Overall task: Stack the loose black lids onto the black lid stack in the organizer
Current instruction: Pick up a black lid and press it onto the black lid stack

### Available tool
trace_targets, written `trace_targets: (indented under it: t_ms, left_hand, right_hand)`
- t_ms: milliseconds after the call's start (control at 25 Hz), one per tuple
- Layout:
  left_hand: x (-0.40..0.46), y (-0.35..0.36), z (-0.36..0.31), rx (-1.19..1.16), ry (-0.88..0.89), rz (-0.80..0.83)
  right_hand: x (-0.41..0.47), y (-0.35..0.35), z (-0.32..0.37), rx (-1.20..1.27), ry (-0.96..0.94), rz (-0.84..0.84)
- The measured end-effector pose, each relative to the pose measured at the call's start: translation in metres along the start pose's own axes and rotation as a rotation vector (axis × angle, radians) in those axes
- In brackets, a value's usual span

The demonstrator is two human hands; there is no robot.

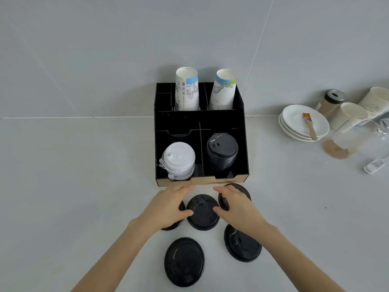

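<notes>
**Hands bracket a loose black lid below the organizer**

Both hands sit at lower centre of the frame: the left hand point(168, 207) and right hand point(237, 207), fingers loosely curled, thumbs touching opposite edges of the middle black lid point(202, 213) on the counter point(73, 186). Four more loose lids lie around it, two partly hidden under the hands. Just above, the black organizer point(242, 144) holds the black lid stack point(222, 151) in its front right compartment, beside a white lid stack point(179, 160).
</notes>
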State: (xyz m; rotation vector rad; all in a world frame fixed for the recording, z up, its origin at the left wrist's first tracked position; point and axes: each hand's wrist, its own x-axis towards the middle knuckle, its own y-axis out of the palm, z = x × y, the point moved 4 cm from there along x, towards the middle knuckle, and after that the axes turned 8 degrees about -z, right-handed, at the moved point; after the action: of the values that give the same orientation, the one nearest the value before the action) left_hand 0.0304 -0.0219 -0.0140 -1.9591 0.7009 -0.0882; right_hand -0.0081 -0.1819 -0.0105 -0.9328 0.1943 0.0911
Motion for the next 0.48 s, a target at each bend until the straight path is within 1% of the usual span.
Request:
trace_targets:
  t_ms: [40, 240, 480]
  left_hand:
    - [0.001, 0.004, 0.000, 0.024, 0.006, 0.032]
    - [0.004, 0.025, 0.004, 0.049, 0.034, 0.080]
    - [0.005, 0.042, 0.007, 0.137, 0.059, 0.094]
  right_hand:
    - [0.000, 0.005, -0.002, -0.012, 0.023, 0.018]
    - [-0.005, 0.029, -0.011, -0.050, 0.061, 0.069]
    - [-0.007, 0.039, -0.012, -0.100, 0.045, 0.030]
